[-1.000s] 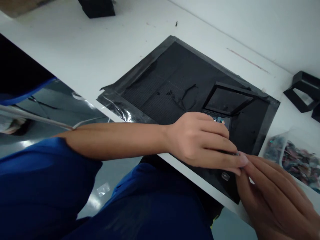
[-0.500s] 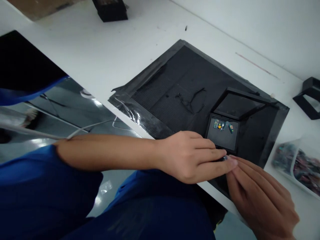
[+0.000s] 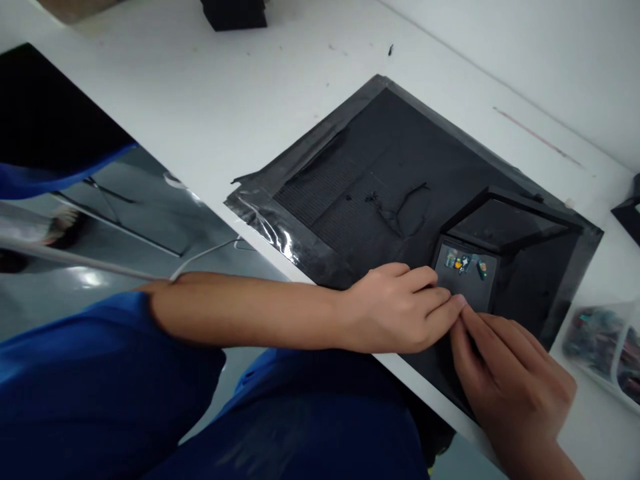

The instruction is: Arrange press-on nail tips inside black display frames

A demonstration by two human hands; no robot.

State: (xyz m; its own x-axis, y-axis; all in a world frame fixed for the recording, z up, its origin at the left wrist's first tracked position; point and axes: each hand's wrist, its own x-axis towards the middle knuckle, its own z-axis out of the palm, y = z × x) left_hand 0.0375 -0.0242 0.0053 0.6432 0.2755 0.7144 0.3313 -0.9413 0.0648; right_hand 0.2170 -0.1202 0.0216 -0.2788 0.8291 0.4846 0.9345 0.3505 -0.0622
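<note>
A black box (image 3: 467,287) with its windowed lid (image 3: 505,223) raised rests on the black mat (image 3: 330,200). Small colourful pieces (image 3: 463,262) lie on the dark insert inside it. My left hand (image 3: 400,307) reaches in front of the box with its fingers curled. Against its fingertips press the pinched thumb and fingers of my right hand (image 3: 515,367). Whatever sits between the two sets of fingertips is hidden now. Both hands are just over the near edge of the box and cover part of it.
A clear plastic bin (image 3: 597,347) with small bagged items stands at the right. Black blocks lie at the table's back left (image 3: 235,15) and right edge (image 3: 629,210). Black thread-like scraps (image 3: 395,213) are on the mat. A white cable (image 3: 205,253) runs by my left arm.
My left fingers have curled in more, and the small dark shiny thing glimpsed at the fingertips is now covered. The whole view has shifted slightly; the box stays in place on the mat.
</note>
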